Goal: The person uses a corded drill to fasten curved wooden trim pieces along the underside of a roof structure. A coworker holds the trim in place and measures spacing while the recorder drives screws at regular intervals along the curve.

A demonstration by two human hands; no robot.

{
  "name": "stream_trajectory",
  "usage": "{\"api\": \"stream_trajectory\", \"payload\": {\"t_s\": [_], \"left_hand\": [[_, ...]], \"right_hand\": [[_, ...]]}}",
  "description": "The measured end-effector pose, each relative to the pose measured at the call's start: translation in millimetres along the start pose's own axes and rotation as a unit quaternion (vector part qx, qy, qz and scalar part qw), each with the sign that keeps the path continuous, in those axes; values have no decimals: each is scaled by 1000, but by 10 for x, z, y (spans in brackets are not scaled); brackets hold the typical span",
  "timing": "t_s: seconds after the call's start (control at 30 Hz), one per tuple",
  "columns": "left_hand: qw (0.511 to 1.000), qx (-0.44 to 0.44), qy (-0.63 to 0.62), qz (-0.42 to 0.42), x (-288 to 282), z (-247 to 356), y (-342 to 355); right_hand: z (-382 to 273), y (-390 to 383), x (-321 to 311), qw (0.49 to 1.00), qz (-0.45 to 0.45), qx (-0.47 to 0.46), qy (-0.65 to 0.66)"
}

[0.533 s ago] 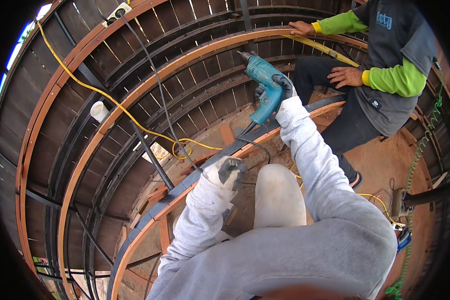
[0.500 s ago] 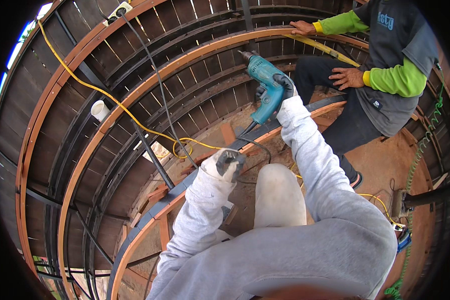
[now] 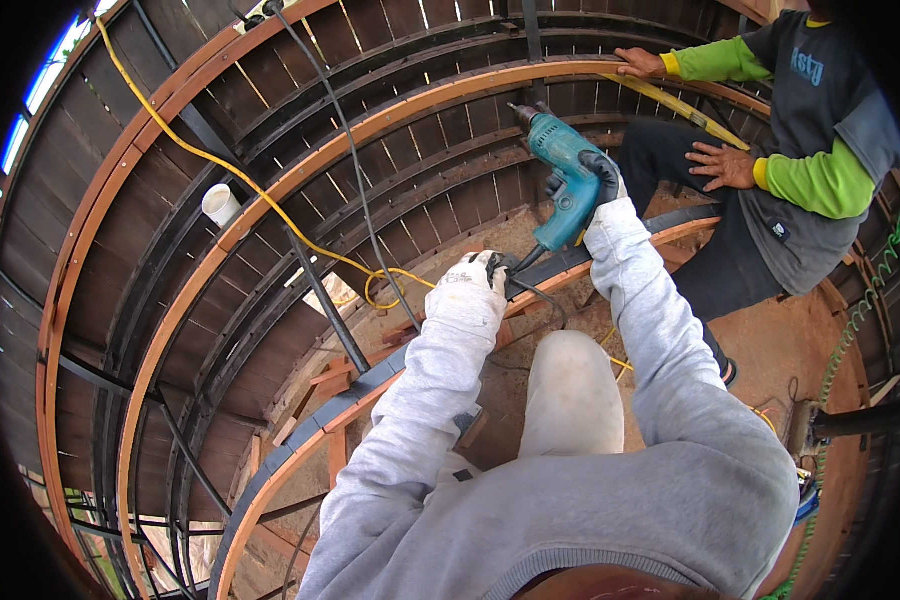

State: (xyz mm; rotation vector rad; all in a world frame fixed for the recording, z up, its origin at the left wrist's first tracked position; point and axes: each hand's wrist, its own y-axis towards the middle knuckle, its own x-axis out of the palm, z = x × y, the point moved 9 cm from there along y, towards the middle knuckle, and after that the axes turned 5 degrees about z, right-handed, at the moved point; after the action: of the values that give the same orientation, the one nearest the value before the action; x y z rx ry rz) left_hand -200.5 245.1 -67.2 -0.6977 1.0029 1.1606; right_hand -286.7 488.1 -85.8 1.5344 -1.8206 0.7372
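Note:
My right hand (image 3: 600, 182) is wrapped round the handle of a teal corded drill (image 3: 560, 150), its chuck pointing up and away from me. My left hand (image 3: 482, 275), in a pale glove with dark parts, has curled fingers at the curved dark-topped rail (image 3: 375, 375), beside the drill's dark cord (image 3: 540, 295) below the drill; I cannot make out what, if anything, they grip. The rail has an orange wood face and crosses in front of my bent knee (image 3: 570, 380).
A co-worker (image 3: 800, 170) sits at right, one hand on an upper wooden rail, near a yellow bar (image 3: 675, 105). A yellow cable (image 3: 190, 140), a white cup (image 3: 220, 204) and dark metal ribs line the curved slatted wall. A green coiled hose (image 3: 850, 330) hangs at right.
My left hand has moved up and right to the rail near the drill's cord. The drill and surroundings sit slightly further right in view.

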Motion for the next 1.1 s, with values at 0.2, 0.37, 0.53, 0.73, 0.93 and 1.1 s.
{"api": "stream_trajectory", "payload": {"t_s": [0.2,0.37,0.53,0.73,0.93,1.1], "left_hand": [[999,-2,-36,33,-3,56,84],[995,-12,-51,83,-106,-19,31],[996,-31,-60,59,-66,-131,53],[975,33,-156,154,30,-334,132],[969,17,-199,147,-190,-201,-60],[968,26,-179,176,-141,-144,-53]], "right_hand": [[-70,504,154,999,28,-25,3],[-1,709,244,999,-7,-31,-10],[-64,460,357,999,8,-31,9],[-715,-150,506,989,-54,-136,-1],[-1091,-1304,683,978,-54,-187,-70],[-967,-1774,1380,931,-86,-312,-167]]}}
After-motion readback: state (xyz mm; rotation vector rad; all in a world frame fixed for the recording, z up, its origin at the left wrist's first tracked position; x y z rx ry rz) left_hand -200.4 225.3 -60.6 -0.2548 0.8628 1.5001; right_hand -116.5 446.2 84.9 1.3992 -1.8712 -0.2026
